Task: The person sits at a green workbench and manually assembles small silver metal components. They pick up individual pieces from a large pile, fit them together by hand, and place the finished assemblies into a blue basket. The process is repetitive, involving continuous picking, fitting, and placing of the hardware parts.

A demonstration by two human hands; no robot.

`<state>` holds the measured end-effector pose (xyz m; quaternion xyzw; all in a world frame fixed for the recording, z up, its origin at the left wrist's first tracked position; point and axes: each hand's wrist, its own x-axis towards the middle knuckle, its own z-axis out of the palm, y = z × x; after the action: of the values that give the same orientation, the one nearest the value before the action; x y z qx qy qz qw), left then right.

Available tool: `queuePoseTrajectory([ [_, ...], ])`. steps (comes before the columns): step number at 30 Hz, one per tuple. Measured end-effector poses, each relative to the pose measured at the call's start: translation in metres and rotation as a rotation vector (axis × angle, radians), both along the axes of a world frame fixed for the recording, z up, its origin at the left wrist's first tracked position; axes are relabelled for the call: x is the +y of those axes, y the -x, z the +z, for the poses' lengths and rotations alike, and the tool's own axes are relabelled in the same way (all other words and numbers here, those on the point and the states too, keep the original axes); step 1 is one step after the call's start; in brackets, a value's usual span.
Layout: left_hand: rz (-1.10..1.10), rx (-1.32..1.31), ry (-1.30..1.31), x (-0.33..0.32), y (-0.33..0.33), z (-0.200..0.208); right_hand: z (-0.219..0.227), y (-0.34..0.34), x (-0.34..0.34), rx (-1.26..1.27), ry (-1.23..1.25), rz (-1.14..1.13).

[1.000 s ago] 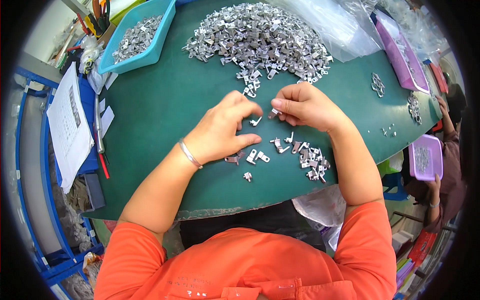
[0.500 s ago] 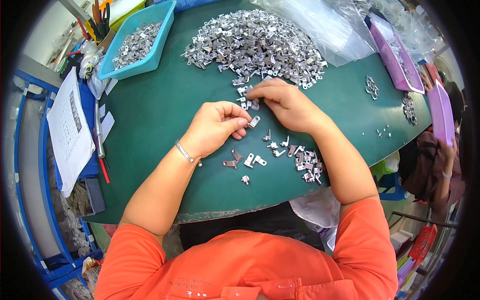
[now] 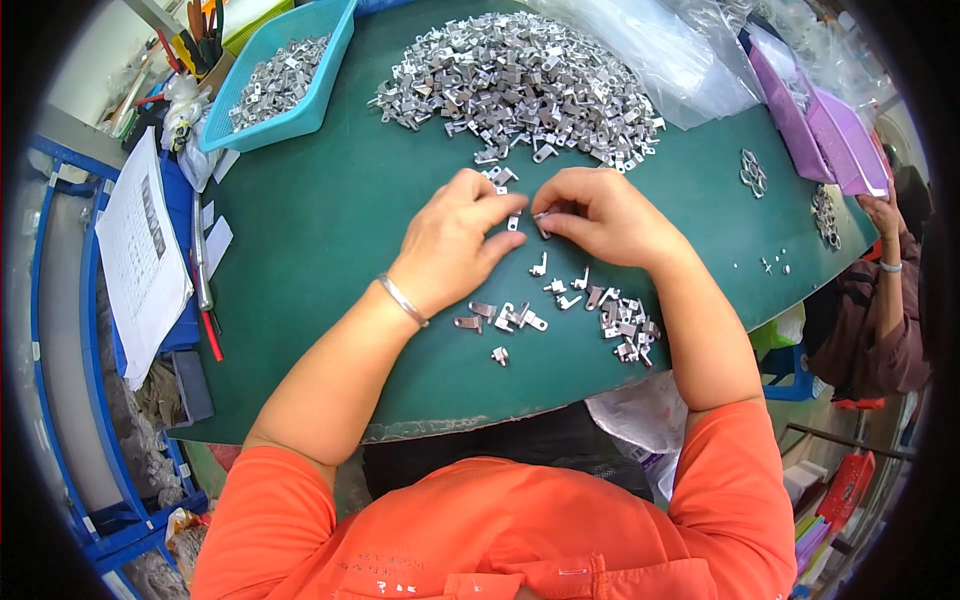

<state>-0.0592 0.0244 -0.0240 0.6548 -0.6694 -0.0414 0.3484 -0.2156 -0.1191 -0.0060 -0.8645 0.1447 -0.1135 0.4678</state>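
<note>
My right hand [image 3: 606, 218] is closed, thumb and fingers pinching a small metal bracket [image 3: 542, 226]. To its left, my left hand [image 3: 452, 238] is open, thumb and forefinger apart, with no part visible between the tips. A loose bracket [image 3: 513, 221] lies by its forefinger, and a few more brackets [image 3: 500, 177] lie just beyond. Nearer me, small bent brackets [image 3: 505, 317] are scattered on the green table [image 3: 300, 260]. A tighter cluster of brackets [image 3: 627, 328] sits beside my right forearm. The big heap of brackets [image 3: 520, 85] rises beyond both hands.
At far left stands a turquoise basket [image 3: 318, 100] of metal parts. Papers [image 3: 145, 260] and a red pen [image 3: 212, 336] lie at the left edge. Clear plastic bags [image 3: 665, 60] cover the far right. Another person's hand [image 3: 882, 212] touches a purple basket [image 3: 850, 145].
My left hand has moved up and opened; the bracket it pinched no longer shows there. My right hand has drawn back from the loose brackets with one in its fingers. The other person's purple basket has shifted.
</note>
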Motion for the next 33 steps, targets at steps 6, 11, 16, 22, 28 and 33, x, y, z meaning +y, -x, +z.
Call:
queuePoseTrajectory([
  [6,0.030,0.363,-0.124,0.002,-0.002,0.006,0.001,0.011,-0.020,-0.082,-0.193,0.248],
  [11,0.017,1.086,-0.224,0.000,-0.009,0.002,-0.017,-0.023,0.000,-0.231,0.416,-0.107],
  [16,-0.049,1.165,-0.152,0.001,-0.006,0.004,-0.016,-0.017,-0.004,-0.102,0.335,-0.072],
  [22,-0.395,0.955,-0.388,0.009,-0.016,0.011,-0.006,-0.004,-0.008,-0.072,-0.278,-0.122],
  [28,-0.064,0.057,0.009,0.000,-0.002,0.012,0.003,0.002,-0.005,-0.105,-0.371,-0.061],
  [33,0.008,0.140,-0.048,0.002,-0.007,0.000,0.005,0.005,-0.005,-0.086,-0.276,-0.035],
])
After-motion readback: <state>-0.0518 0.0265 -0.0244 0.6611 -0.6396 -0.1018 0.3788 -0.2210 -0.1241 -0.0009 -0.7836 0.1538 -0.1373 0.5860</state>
